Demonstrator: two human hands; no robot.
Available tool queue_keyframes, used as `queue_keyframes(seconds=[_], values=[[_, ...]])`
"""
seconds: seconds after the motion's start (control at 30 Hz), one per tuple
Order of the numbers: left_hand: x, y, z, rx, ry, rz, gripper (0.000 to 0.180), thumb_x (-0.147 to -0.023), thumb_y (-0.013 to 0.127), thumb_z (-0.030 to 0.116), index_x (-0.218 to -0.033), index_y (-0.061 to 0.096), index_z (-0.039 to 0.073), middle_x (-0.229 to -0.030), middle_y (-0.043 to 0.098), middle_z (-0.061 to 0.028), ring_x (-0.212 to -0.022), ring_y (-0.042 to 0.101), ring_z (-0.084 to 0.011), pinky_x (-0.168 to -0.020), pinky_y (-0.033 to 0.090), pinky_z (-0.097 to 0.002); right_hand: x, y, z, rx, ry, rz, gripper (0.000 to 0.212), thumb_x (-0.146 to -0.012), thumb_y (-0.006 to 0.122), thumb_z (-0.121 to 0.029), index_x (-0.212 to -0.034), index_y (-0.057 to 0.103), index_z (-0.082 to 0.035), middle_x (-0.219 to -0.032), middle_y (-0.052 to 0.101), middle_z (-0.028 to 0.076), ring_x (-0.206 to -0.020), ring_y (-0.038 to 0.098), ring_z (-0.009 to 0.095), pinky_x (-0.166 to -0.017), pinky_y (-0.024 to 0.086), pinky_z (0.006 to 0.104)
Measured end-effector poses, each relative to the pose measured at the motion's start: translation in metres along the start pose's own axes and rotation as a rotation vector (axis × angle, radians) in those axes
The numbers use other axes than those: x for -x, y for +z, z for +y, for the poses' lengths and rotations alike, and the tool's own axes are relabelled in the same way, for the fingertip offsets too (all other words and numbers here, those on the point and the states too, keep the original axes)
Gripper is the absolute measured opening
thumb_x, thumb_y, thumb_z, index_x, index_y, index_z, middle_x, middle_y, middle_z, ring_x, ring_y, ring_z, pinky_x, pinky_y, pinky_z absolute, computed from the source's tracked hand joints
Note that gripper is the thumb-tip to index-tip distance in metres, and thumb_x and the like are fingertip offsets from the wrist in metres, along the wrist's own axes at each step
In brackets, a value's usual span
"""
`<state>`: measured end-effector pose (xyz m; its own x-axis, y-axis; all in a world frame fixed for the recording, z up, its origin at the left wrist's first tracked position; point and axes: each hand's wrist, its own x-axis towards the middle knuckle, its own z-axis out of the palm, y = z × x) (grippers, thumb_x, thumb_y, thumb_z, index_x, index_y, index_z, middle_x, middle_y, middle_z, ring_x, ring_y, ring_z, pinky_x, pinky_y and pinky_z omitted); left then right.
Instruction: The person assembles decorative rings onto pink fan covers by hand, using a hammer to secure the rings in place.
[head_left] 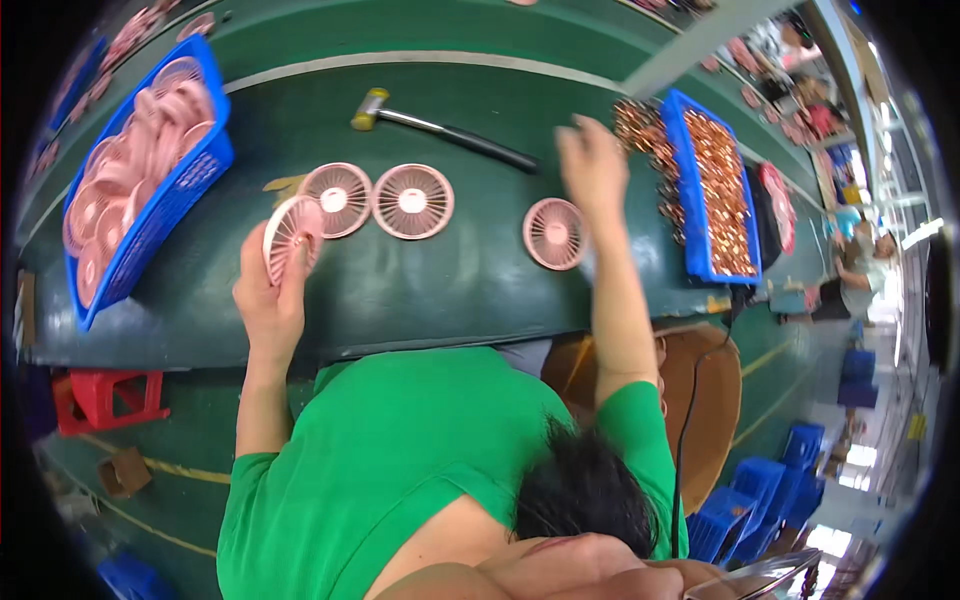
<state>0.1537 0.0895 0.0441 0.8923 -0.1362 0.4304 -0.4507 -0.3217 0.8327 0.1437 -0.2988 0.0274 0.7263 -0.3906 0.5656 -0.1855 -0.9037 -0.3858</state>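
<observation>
Presently, our left hand point(270, 300) is clamping a tilted pink grille point(288, 225) near its rim, thumb against its face, over the green table point(430, 290); we are judging it light, stiff and thin-ribbed, its rim probably offering the safest hold. Our right hand point(592, 165) is blurring near copper-coloured pieces point(640, 128), forearm stretching forward, finger closure escaping us

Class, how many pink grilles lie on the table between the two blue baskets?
3: one grille just beyond the left hand, a second right of the first, and a third beside the right forearm. The held grille isn't counted; more may be hidden.
</observation>
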Motion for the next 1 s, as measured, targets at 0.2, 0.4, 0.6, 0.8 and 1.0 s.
queue_keyframes(seconds=[0.2,0.4,0.6,0.8,1.0], values=[[-0.006,-0.034,-0.083,-0.689,0.228,0.006,0.04,-0.091,0.057,0.019,-0.131,0.053,0.012,-0.128,0.058,-0.0106,-0.119,0.055,-0.0318,-0.101,0.042,-0.0426,-0.009,-0.006,0.09,0.557,0.048,-0.211,0.032,-0.092,0.054,-0.031,-0.092,0.064,0.0,-0.094,0.063,0.019,-0.095,0.058,0.037,-0.077,0.048,0.0479],[-0.036,-0.056,-0.039,-0.434,0.34,0.157,0.029,-0.08,0.069,0.007,-0.108,0.065,0.003,-0.107,0.067,-0.016,-0.103,0.064,-0.0305,-0.088,0.051,-0.0375,0.0,-0.022,0.078,0.248,0.091,-0.279,0.033,-0.093,0.053,-0.031,-0.086,0.065,-0.001,-0.082,0.067,0.019,-0.077,0.064,0.038,-0.066,0.05,0.0452],[-0.148,-0.151,-0.071,-1.172,-0.409,0.075,0.055,-0.08,0.064,0.054,-0.086,0.07,0.0,-0.087,0.068,-0.0227,-0.085,0.067,-0.0366,-0.075,0.052,-0.0471,0.007,-0.02,0.067,0.425,0.06,-0.209,0.03,-0.092,0.054,-0.032,-0.088,0.058,-0.002,-0.09,0.061,0.021,-0.087,0.06,0.041,-0.074,0.05,0.0506],[-0.177,-0.188,-0.124,-1.32,-0.297,-0.136,0.047,-0.088,0.055,0.043,-0.086,0.068,-0.002,-0.092,0.066,-0.0255,-0.09,0.065,-0.0401,-0.08,0.05,-0.0492,0.012,-0.018,0.045,0.331,0.137,-0.28,0.024,-0.083,0.064,-0.025,-0.092,0.057,-0.003,-0.096,0.061,0.02,-0.091,0.06,0.039,-0.078,0.05,0.0486],[-0.14,-0.161,-0.088,-0.996,0.119,0.38,0.039,-0.095,0.052,0.036,-0.097,0.065,-0.001,-0.084,0.066,-0.021,-0.075,0.064,-0.0365,-0.067,0.048,-0.0426,0.037,-0.039,0.013,-0.437,0.163,0.012,0.008,-0.081,0.071,-0.007,-0.086,0.069,-0.001,-0.095,0.066,0.01,-0.077,0.063,0.018,-0.07,0.051,0.0268]])
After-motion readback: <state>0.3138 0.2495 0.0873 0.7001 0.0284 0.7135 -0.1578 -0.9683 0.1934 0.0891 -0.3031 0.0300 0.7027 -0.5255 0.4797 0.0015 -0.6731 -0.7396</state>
